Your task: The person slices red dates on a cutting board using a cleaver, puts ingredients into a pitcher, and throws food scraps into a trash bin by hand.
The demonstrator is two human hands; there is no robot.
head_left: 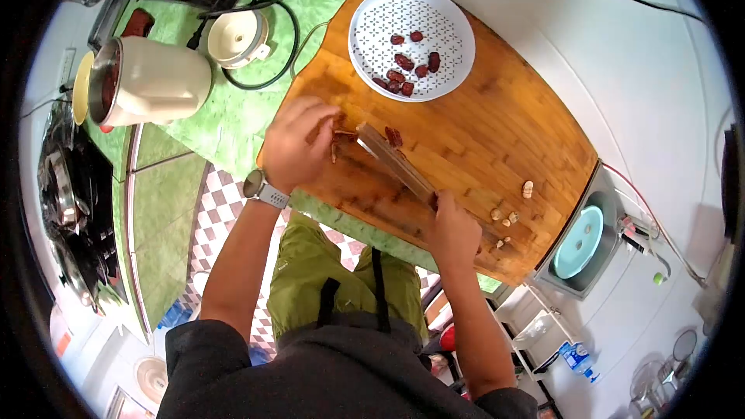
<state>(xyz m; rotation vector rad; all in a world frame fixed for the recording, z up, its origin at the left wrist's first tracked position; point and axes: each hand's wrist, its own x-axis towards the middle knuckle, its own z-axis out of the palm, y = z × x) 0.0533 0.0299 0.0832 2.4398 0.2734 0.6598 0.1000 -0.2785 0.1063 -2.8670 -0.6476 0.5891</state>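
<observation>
My right hand (454,237) is wrapped round the handle of a knife (397,165), whose blade points up and left over the wooden board (481,132). Beside the blade tip, my left hand (299,143) has its fingers bent towards some reddish-brown strips (335,147) on the board; whether it pinches any is blurred. A dark red date piece (393,136) lies just right of the blade. At the board's top, a white perforated basket (411,12) holds several whole red dates (403,62). Several small pale pieces (528,188) lie near the board's right side.
A cream pitcher-shaped appliance (159,81) lies at the left on the green counter (233,120), near its round lid (237,37) and a black cable (295,39). At the right is a sink (609,244) with a light blue basin (578,241). A stove (85,202) is far left.
</observation>
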